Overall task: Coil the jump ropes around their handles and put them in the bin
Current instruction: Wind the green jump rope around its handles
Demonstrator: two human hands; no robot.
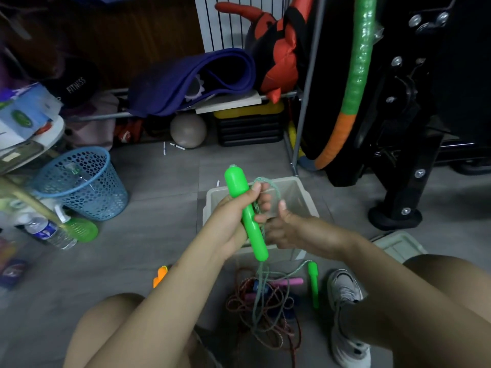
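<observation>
While the left hand (233, 213) grips the green handle (245, 213) upright over the grey bin (300, 193), the right hand (281, 229) at three o'clock pinches the pale green cord (261, 282); its fingers curl, though their tips are hidden; the cord trails down into the rope tangle (263, 309) at six o'clock and could snag there, dragging the second green handle (313, 282) along; the bin looks empty; the blue mesh basket (82, 184) at nine o'clock holds a clear bottle.
</observation>
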